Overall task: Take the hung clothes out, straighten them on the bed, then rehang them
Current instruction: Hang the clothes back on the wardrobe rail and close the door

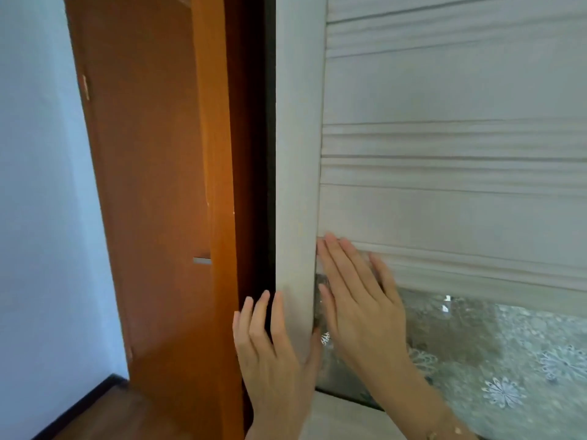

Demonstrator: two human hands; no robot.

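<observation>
Hands on the wardrobe door (444, 211)!
Left hand (273, 354) and right hand (359, 300) press flat, fingers straight, slightly apart, likely opening it for clothes.

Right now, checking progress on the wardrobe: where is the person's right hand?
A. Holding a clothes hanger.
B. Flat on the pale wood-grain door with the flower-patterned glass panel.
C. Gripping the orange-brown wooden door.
B: the right hand lies with straight fingers flat on the pale wood-grain door, over the top corner of its flower-patterned glass panel.
</observation>
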